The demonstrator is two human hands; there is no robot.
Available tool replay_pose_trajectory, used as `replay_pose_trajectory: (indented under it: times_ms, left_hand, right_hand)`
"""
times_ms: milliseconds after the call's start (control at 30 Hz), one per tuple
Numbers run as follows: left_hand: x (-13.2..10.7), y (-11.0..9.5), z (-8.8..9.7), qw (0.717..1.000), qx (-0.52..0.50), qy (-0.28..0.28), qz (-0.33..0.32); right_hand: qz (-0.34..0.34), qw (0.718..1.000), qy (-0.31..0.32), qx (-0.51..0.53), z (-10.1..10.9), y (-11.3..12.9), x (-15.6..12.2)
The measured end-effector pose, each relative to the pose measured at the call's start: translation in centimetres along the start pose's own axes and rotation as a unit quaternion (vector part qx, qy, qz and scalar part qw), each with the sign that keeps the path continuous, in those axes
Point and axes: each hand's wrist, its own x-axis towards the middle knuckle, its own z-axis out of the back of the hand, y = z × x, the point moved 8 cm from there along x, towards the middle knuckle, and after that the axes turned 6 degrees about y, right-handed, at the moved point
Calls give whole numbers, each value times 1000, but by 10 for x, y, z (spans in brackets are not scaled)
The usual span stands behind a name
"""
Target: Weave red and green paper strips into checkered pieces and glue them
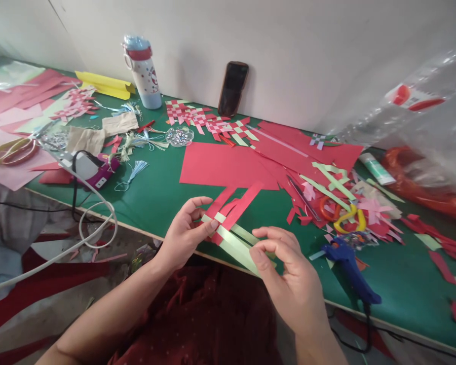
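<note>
My left hand [184, 230] pinches a small woven piece of red paper strips [233, 203] and pale green paper strips [235, 243] at its left end, just above the near edge of the green table [155, 197]. My right hand [285, 268] grips the lower right ends of the green strips, thumb and fingers closed on them. The red strips fan up and away from my hands toward a large red paper sheet [220, 165].
A blue glue gun [347, 263] lies right of my right hand, by orange and yellow scissors [344, 213] amid paper scraps. Woven red-and-white mats [201, 119], a phone [233, 88] and a bottle [142, 71] stand at the back. A white cable [95, 223] loops at left.
</note>
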Motion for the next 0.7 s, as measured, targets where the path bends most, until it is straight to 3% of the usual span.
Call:
replay_pose_trajectory:
  times_ms: [200,400,700]
  left_hand:
    - [-1,4,-5,999,-37,-4,3]
    - [1,10,-4,998,-64,-1,26]
    - [-9,-6,-13,995,57,28,-74]
  right_hand:
    - [53,998,17,30,-3,20,-4]
    - [41,998,13,33,6,13,-7]
    - [-25,999,-16,20,6,-9,7]
